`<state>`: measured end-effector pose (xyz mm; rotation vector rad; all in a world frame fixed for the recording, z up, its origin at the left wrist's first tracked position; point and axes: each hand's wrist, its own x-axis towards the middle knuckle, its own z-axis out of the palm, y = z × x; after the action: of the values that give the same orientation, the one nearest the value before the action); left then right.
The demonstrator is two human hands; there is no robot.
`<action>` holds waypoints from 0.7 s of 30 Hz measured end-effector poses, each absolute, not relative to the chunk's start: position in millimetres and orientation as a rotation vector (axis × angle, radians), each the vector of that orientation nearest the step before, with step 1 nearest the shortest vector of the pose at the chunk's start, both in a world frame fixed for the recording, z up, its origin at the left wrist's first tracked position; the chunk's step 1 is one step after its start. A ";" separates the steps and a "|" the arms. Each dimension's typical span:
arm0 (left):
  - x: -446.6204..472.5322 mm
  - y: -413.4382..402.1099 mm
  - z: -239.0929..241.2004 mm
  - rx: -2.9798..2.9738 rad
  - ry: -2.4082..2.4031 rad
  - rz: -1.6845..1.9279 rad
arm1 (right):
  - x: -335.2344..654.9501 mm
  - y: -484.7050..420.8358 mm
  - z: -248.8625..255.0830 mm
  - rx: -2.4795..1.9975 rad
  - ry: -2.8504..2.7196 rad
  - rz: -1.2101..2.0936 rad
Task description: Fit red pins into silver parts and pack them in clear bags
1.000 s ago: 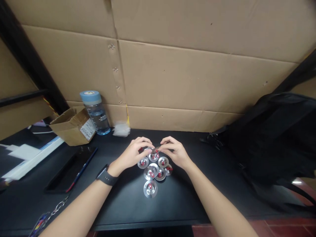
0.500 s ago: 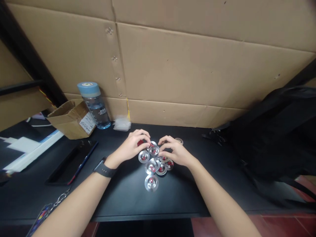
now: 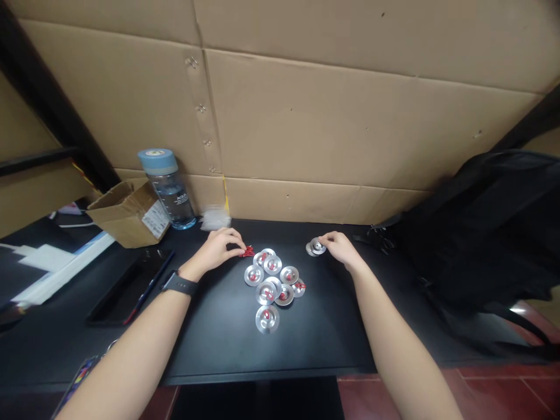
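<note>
Several silver finger cymbals (image 3: 266, 319), flat-rimmed discs with a domed middle, lie in an overlapping cluster on the black table; most show a red loop at the centre. My left hand (image 3: 216, 249) is just left of the cluster, thumb and fingertips pinched at a small pile of red loops (image 3: 248, 251). Right of the cluster, my right hand (image 3: 341, 248) pinches the edge of a finger cymbal (image 3: 318, 245) that shows no red. That one partly overlaps another finger cymbal (image 3: 310, 249) beneath it.
A blue-capped water bottle (image 3: 168, 189) and an opened cardboard box (image 3: 126, 216) stand at the back left. Nearer lie a black phone-like slab (image 3: 126, 286) and a white power strip (image 3: 65, 268). A black backpack (image 3: 476, 233) fills the right side. Cardboard (image 3: 328, 134) walls the back.
My hands have moved apart from the cluster: the left slightly left to the red loops, the right rightward, now with a finger cymbal in its fingers. The cymbals between them are uncovered.
</note>
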<state>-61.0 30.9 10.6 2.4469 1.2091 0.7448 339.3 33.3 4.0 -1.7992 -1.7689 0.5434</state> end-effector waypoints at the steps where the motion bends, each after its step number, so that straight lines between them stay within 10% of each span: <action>1: -61.0 31.1 10.0 2.445 1.219 0.738 | 340.4 33.5 2.2 -1.820 -1.764 0.545; 21: -56.2 26.5 15.4 2.546 1.193 0.742 | 304.9 15.9 10.6 -1.589 -2.072 0.223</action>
<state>-56.2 26.5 15.4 2.5457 1.1926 0.7424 304.9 15.9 10.6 -1.5893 -2.0724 0.2225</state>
